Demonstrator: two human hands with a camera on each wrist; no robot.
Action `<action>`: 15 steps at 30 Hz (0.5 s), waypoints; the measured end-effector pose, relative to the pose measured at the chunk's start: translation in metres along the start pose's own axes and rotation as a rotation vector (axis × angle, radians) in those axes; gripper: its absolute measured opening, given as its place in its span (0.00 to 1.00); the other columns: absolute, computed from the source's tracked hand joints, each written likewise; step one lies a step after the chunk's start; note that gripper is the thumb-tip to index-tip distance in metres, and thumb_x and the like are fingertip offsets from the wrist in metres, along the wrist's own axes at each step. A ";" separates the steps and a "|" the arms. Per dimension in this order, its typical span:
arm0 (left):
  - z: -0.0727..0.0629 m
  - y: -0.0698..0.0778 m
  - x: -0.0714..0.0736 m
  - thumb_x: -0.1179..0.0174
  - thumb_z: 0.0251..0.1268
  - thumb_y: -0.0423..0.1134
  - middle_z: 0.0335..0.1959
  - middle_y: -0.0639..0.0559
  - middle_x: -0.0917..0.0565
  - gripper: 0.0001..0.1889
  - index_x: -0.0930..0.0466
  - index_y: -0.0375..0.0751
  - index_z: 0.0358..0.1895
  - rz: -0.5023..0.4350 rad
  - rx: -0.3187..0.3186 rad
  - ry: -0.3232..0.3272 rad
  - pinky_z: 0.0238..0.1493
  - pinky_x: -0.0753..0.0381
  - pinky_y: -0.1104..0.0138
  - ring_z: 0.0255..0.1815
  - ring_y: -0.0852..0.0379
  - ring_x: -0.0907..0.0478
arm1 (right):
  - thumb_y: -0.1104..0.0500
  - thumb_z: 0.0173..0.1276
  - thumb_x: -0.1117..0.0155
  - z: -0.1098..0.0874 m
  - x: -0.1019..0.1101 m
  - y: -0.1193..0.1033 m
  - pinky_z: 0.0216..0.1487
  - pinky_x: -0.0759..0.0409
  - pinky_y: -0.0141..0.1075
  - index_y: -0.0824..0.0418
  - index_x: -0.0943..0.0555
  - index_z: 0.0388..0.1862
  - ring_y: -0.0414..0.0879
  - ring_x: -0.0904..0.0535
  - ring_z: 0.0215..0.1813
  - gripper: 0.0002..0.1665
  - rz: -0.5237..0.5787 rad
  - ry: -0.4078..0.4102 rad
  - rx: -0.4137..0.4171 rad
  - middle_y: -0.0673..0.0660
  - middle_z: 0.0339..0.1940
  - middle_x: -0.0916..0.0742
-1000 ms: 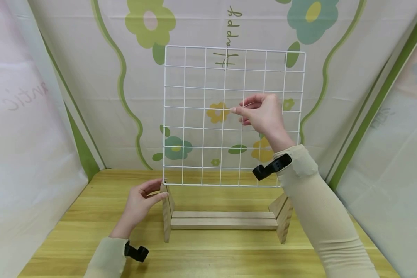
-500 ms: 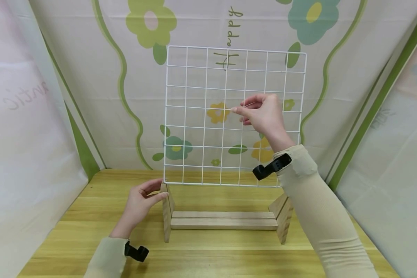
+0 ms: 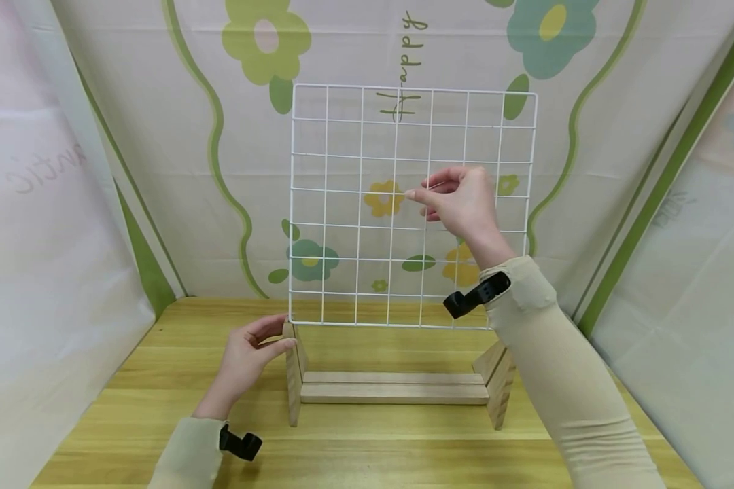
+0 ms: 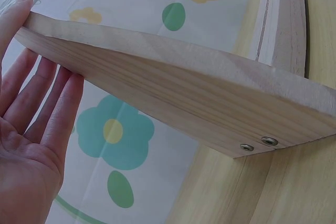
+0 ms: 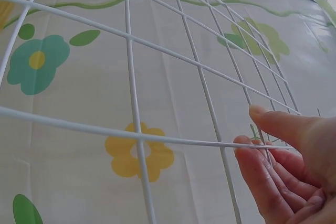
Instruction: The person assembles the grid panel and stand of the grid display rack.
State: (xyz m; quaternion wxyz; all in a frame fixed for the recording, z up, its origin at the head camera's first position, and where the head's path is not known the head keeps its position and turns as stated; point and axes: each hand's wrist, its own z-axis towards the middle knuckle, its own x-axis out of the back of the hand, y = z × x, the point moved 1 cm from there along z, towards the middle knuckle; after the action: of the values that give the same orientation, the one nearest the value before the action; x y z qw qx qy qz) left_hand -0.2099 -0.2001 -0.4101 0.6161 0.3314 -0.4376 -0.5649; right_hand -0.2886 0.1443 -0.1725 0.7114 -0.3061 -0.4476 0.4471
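Note:
A white wire grid panel [image 3: 359, 191] stands upright over a light wooden stand [image 3: 394, 393], its lower left corner right at the top of the stand's left side panel [image 3: 292, 380]. My right hand [image 3: 471, 207] pinches a wire near the grid's middle between thumb and fingers, as the right wrist view also shows. Down at the left, my left hand [image 3: 245, 356] grips the top end of that side panel. In the left wrist view the thumb lies on one edge of the wood and the fingertips [image 4: 75, 80] on the other side. The right sleeve hides the grid's lower right corner.
The stand rests on a wood-grain table [image 3: 355, 448]. Behind it hangs a pale cloth backdrop [image 3: 355, 41] with printed flowers, and more cloth walls [image 3: 55, 224] rise on both sides. Two metal screws [image 4: 269, 141] show low on the side panel.
The grid shifts very slightly, its lower left corner a little to the right and its top edge a little lower. Both hands keep their holds; the left hand stays still.

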 end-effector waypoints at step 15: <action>-0.001 0.000 0.000 0.30 0.65 0.31 0.53 0.36 0.16 0.21 0.20 0.30 0.60 0.003 0.016 -0.003 0.52 0.17 0.69 0.52 0.60 0.18 | 0.54 0.58 0.18 -0.007 0.001 -0.001 0.34 0.12 0.40 0.64 0.15 0.40 0.51 0.13 0.27 0.19 0.000 0.036 0.068 0.59 0.34 0.11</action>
State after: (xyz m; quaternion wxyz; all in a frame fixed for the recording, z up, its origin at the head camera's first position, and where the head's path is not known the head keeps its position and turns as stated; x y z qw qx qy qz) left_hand -0.2093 -0.1997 -0.4101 0.6135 0.3348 -0.4436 -0.5610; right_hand -0.2814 0.1443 -0.1744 0.7293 -0.2897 -0.4194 0.4564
